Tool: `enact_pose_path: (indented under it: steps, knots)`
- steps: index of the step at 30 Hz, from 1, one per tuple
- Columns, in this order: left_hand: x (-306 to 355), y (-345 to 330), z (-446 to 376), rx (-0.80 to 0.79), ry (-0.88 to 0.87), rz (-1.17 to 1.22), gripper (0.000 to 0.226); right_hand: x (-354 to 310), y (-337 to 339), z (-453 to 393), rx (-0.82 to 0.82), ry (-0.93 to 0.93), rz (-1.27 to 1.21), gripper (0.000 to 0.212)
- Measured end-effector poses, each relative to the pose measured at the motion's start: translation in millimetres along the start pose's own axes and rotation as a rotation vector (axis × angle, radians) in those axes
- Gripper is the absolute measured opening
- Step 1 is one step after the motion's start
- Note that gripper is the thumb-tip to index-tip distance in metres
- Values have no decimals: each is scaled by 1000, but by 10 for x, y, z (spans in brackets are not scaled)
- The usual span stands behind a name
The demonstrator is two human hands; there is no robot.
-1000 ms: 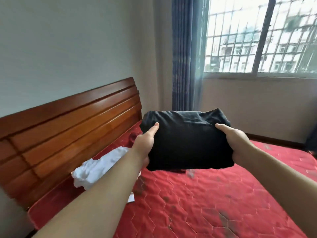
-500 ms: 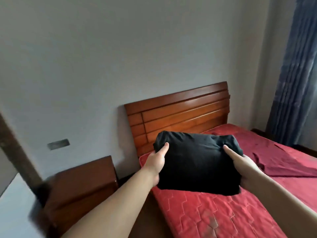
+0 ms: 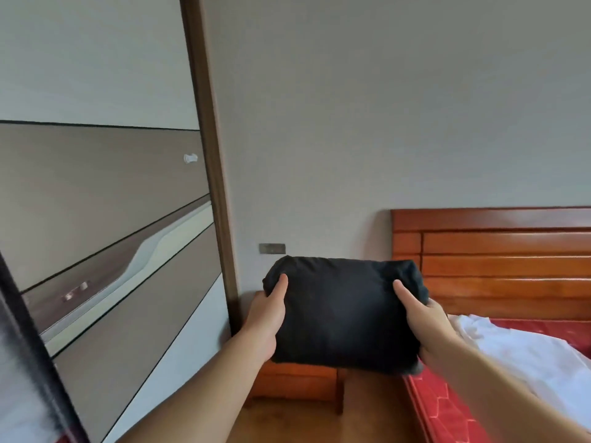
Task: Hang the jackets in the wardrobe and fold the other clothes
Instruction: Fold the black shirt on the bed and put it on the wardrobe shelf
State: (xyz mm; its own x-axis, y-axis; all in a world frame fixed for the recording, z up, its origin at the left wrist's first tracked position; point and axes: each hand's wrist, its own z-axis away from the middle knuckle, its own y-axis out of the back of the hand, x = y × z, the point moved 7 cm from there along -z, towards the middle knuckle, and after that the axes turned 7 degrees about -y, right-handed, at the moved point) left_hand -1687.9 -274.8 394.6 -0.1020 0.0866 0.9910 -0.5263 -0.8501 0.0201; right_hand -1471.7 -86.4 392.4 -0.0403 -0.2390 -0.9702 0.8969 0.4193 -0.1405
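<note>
Gripped from both sides: folded black garment, thumbs laid on top, fingers hidden beneath. Left hand and right hand on outstretched forearms, raised chest-high over nightstand, between wardrobe door and headboard.

The folded garment hangs in the air in front of the nightstand, held between the left hand and right hand. Left of the nightstand stands the wardrobe; right of it the bed, its headboard against the wall, a cloth lying on it.
</note>
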Motion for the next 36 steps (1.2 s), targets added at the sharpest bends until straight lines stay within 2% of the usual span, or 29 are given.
enact_pose_path:
  steps: [7, 15, 22, 28, 31, 36]
  knots:
    - [-218, 742, -846, 100, 71, 63, 80, 97, -1125, -493, -99, 1, 107, 23]
    - [-125, 431, -1757, 84, 107, 52, 78, 17, -1381, -1416, -112, -43, 110, 27]
    - [88, 8, -2551, 165, 123, 63, 73, -117, -1672, -2642, -235, -112, 23, 23]
    - [509, 77, -3164, 271, 113, 78, 65, -388, -2291, -3444, -354, -147, 21, 23]
    - [666, 188, -3538, 306, 103, 86, 62, -475, -2709, -3780, -430, -194, 6, 34]
    - [679, 385, -4426, 304, 109, 106, 61, -504, -3349, -4384, -449, -232, 3, 37]
